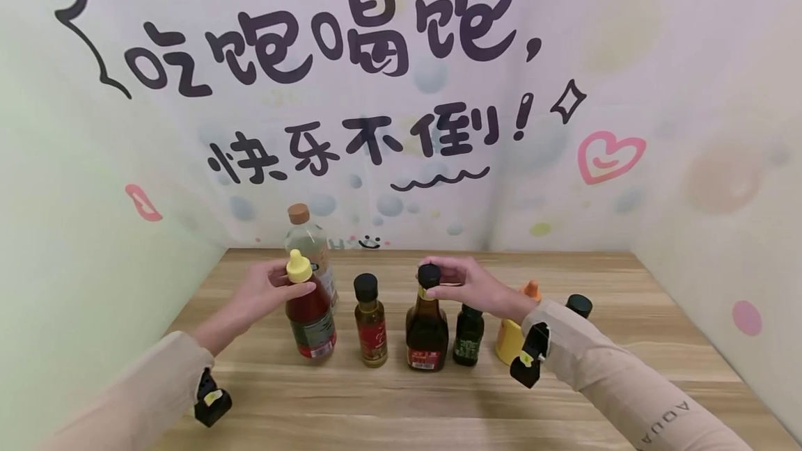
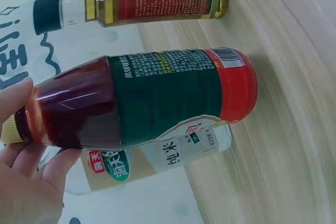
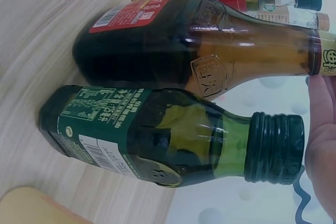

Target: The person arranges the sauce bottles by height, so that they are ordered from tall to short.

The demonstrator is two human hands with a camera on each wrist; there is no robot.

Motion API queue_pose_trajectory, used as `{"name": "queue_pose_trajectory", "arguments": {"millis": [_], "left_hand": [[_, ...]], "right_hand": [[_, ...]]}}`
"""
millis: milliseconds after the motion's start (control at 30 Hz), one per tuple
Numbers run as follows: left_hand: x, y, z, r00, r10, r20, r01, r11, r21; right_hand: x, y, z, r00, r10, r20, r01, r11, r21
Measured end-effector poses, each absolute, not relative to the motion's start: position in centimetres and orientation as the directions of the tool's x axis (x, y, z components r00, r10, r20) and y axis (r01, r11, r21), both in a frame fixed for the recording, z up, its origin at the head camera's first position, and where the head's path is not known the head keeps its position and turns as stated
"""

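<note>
My left hand [image 1: 260,294] grips a squeeze bottle of red sauce [image 1: 308,308] near its neck, just under the yellow nozzle cap. In the left wrist view that bottle [image 2: 168,98] shows a green label with a red base, and fingers and thumb wrap its neck. With my right hand [image 1: 473,289] I hold the neck of an amber bottle of dark sauce [image 1: 427,329], below its black cap. Its red label and embossed glass appear in the right wrist view. Between the two held bottles stands a slim olive oil bottle [image 1: 372,333] with a red label.
A small dark-green bottle [image 1: 468,339] stands right of the amber one. Under my right forearm are a yellow bottle [image 1: 509,343] with an orange nozzle and a black-capped container [image 1: 579,305]. Behind the red sauce is a tall clear bottle [image 1: 305,236]. A printed cloth [image 1: 376,214] borders the wooden table.
</note>
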State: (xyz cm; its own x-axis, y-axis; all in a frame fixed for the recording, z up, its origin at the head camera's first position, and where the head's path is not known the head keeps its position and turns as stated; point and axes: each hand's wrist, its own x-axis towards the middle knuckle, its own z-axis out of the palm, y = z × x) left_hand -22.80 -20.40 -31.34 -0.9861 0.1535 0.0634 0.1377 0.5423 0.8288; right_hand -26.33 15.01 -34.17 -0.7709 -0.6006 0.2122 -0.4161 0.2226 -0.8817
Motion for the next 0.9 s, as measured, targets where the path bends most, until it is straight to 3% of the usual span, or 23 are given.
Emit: {"name": "queue_pose_trajectory", "arguments": {"millis": [367, 900], "left_hand": [[-24.6, -18.0, -32.3, -0.982, 0.137, 0.130, 0.184, 0.554, 0.812], [-26.9, -15.6, -32.8, -0.961, 0.211, 0.179, 0.269, 0.552, 0.789]], "right_hand": [[-26.2, 15.0, -34.2, -0.772, -0.598, 0.216, -0.419, 0.223, -0.880], [-26.2, 15.1, -34.4, -0.779, -0.591, 0.209, -0.407, 0.221, -0.886]]}}
